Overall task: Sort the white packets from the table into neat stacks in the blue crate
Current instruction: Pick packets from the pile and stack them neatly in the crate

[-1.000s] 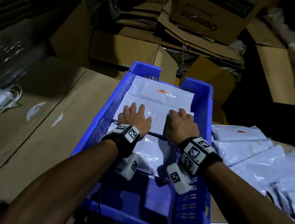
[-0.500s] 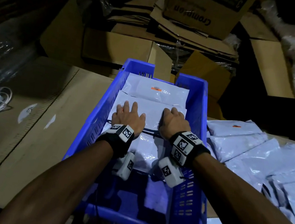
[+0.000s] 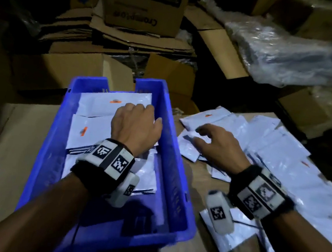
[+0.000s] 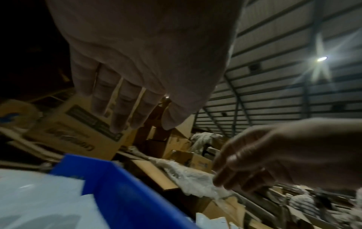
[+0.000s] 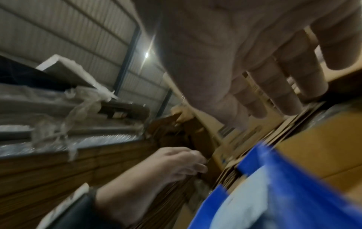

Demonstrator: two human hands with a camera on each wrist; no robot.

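While left hand (image 3: 135, 125) hovers, right hand (image 3: 220, 144) spread

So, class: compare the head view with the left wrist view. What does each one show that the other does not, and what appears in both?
Only the head view shows the white packets spread on the table, the packets stacked inside the blue crate, an orange mark on a packet, and both tagged wristbands.

Only the left wrist view shows the left hand from the palm side, fingers extended and holding nothing, plus the ribbed roof and a bright lamp.

Both show the crate's blue wall, the printed cardboard box behind it, and the right hand reaching over the table.
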